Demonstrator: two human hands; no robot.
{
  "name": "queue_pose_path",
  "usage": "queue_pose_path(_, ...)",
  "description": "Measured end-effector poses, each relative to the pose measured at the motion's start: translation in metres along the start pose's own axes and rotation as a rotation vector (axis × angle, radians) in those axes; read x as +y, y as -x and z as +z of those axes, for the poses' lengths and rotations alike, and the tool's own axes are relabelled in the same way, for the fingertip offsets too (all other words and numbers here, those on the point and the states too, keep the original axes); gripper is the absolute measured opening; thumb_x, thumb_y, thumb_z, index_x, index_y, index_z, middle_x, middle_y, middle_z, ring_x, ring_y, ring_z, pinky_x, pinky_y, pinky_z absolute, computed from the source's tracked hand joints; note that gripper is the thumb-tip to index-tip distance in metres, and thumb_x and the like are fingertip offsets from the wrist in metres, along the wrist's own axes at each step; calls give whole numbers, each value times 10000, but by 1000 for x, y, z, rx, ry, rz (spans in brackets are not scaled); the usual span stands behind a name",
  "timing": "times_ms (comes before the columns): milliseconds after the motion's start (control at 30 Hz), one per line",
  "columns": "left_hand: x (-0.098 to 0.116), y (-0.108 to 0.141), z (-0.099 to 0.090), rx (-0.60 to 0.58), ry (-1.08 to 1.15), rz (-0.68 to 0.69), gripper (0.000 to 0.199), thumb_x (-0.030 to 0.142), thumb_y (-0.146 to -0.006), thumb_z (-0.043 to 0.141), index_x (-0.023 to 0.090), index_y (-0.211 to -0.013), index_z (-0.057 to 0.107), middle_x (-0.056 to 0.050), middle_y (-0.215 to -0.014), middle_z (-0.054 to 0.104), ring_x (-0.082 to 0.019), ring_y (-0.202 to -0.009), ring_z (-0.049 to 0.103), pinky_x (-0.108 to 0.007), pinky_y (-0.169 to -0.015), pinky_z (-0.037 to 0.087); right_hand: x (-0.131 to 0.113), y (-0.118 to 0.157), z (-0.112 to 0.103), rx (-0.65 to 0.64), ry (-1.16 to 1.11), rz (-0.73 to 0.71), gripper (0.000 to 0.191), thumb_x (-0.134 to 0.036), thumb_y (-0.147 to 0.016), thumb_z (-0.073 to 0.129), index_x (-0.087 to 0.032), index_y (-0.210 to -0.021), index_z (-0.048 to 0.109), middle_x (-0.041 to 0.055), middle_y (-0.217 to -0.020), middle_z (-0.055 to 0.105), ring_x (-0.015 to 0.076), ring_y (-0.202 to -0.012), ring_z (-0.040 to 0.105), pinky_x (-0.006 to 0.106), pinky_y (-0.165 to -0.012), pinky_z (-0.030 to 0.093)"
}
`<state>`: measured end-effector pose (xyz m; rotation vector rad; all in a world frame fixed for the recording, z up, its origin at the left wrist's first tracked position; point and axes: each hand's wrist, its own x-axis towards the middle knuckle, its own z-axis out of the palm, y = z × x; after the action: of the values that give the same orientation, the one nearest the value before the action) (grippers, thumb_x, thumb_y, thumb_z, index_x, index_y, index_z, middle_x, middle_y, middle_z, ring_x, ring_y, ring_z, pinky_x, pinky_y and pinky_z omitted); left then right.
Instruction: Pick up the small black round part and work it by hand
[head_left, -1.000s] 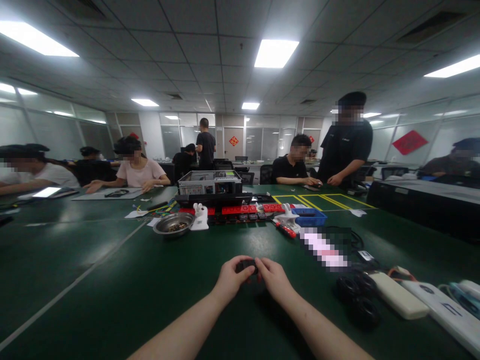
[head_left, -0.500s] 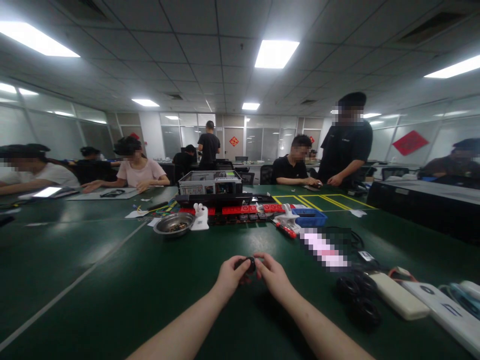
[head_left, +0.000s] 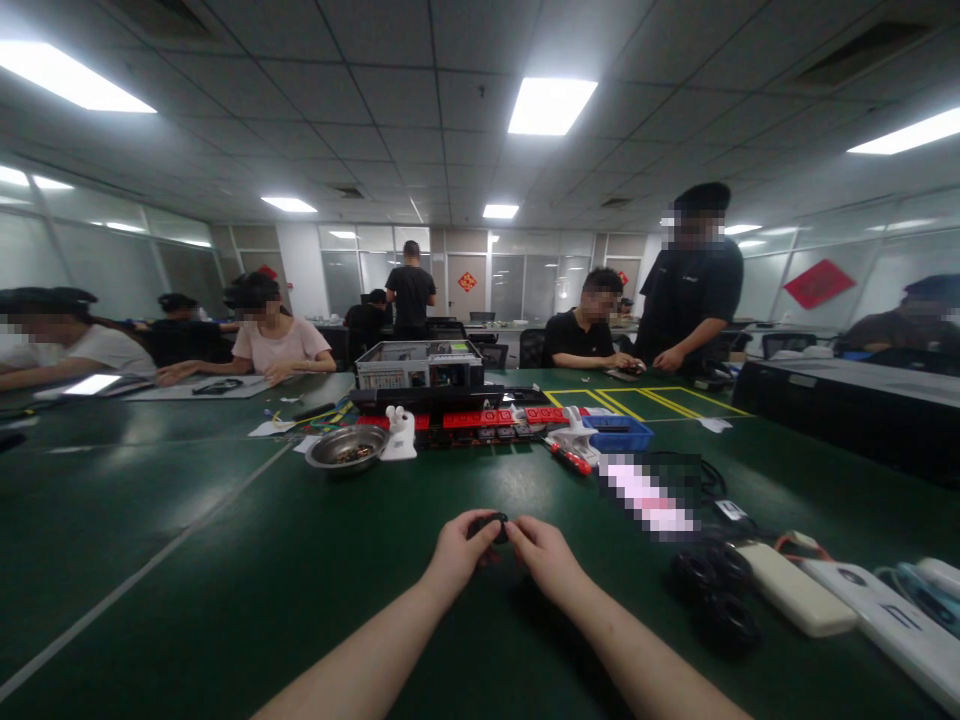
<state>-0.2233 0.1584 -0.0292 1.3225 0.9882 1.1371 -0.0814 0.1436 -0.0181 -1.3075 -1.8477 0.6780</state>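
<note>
My left hand (head_left: 457,550) is closed around a small black round object (head_left: 493,526), held just above the green table in front of me. Its exact kind cannot be made out, since the fingers cover much of it. The thumb and fingertips of my right hand (head_left: 541,552) pinch at its right edge. Several black ring-shaped pieces (head_left: 724,615) lie in a blurred cluster on the table, to the right of my right forearm.
Ahead stand a metal bowl (head_left: 315,462) of small parts, an open computer case (head_left: 420,378), a red-handled tool (head_left: 574,460) and a blue tray (head_left: 626,440). On the right lie a cream power bank (head_left: 799,590) and a white box-like item (head_left: 885,610). Co-workers are around the tables.
My right fingers, slightly raised and spread before, have come in against the black object's right edge. My left hand keeps its hold. A standing person at the back has turned slightly.
</note>
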Motion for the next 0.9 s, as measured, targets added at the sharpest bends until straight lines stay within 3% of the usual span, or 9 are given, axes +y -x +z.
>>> queue_pose_path(167,-3,-3,-2,7,-3,-29,454,499,-617,530,101,-835,528,-44,-647,606,-107,-430,542,-182,-379,355,-5,3,-4,-18,39,-125,262,-293,-788,399,-215,-983,555,33,-859,594,173,-794,531,251,-690,385)
queue_pose_path(267,-4,-4,-2,26,27,-36,442,507,-632,506,103,-809,523,-28,-597,588,-103,-415,535,-177,-368,344,-4,5,-3,-28,20,-104,341,-293,-767,434,-235,-1099,487,28,-816,591,179,-763,536,261,-669,394)
queue_pose_path(367,-4,-3,-1,50,16,-18,414,476,-620,537,112,-816,528,-26,-632,589,-102,-425,533,-182,-377,355,-1,5,0,-43,-57,-25,385,-359,-793,392,-223,-1152,422,6,-659,568,149,-608,531,240,-566,393)
queue_pose_path(467,-2,-1,1,65,-22,29,405,443,-602,571,111,-830,527,-32,-661,590,-100,-437,527,-189,-389,368,3,4,2,-3,-96,53,375,-432,-816,314,-194,-1063,465,-10,-572,532,130,-527,506,217,-486,360)
queue_pose_path(533,-1,0,2,72,-36,37,409,426,-597,584,108,-847,522,-36,-674,589,-95,-434,520,-192,-397,376,4,3,3,23,-76,75,377,-462,-816,288,-179,-862,532,-13,-539,511,122,-510,490,206,-462,338)
queue_pose_path(633,0,2,2,48,-40,50,394,389,-588,606,109,-854,527,-35,-685,586,-91,-446,518,-201,-429,400,4,2,3,19,-35,59,400,-468,-810,301,-168,-641,504,-14,-512,487,113,-493,470,199,-454,326)
queue_pose_path(800,-1,1,1,8,-46,27,398,410,-604,583,110,-859,534,-36,-675,590,-102,-454,528,-200,-420,388,-2,2,0,-2,-1,0,321,-384,-803,359,-161,-643,527,-5,-534,502,114,-501,473,201,-465,338)
queue_pose_path(900,-3,-2,0,-9,-38,-5,414,471,-633,525,107,-831,530,-39,-651,596,-112,-453,541,-193,-400,369,-4,2,-2,-17,-38,-49,217,-297,-778,416,-158,-836,574,9,-647,555,120,-560,495,209,-526,371)
